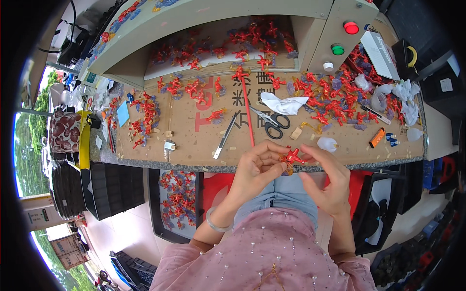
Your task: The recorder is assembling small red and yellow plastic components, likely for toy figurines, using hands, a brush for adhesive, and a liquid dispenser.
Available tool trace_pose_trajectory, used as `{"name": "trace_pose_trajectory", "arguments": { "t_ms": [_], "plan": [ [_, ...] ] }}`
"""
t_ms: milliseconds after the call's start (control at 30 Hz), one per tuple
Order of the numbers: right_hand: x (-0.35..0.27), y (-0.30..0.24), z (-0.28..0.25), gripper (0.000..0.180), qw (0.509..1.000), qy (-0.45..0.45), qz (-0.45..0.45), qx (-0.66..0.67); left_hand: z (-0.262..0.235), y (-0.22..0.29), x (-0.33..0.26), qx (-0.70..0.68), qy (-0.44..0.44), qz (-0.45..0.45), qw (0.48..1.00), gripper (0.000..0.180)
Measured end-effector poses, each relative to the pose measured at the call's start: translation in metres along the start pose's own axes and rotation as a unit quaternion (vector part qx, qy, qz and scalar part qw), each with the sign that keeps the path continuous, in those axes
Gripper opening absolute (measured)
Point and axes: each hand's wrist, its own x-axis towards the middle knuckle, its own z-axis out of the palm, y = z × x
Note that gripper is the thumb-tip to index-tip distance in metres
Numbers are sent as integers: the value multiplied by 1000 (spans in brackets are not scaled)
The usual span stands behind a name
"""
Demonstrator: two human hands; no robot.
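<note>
A small red toy figure (293,156) with a yellowish translucent base is pinched in the fingers of my left hand (257,169), just above the table's front edge. Beside it, my right hand (329,183) has thumb and fingers apart, the fingertips close to the figure's right side; whether they touch it I cannot tell. Beyond my hands lie black-handled scissors (275,127) and a silver utility knife (226,136). A thin red stick (248,111) runs from near my left hand toward the machine. Crumpled white tissue (284,104) rests by the scissors.
Many similar figures (335,99) cover the cardboard-topped table (184,150) and the opening of a beige machine (310,43) with red and green buttons. A small white bottle (327,144) and an orange cutter (377,137) lie right. A figure-filled tray (154,208) stands below left.
</note>
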Motion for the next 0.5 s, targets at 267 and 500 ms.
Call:
{"name": "trace_pose_trajectory", "arguments": {
  "t_ms": [267,500],
  "plan": [
    [6,13,14,36,1000,-28,11,-2,2,-7,-6,54,60,20,997,23],
    [5,17,18,33,999,-24,29,23,-1,-10,-7,38,58,33,997,23]
  ]
}}
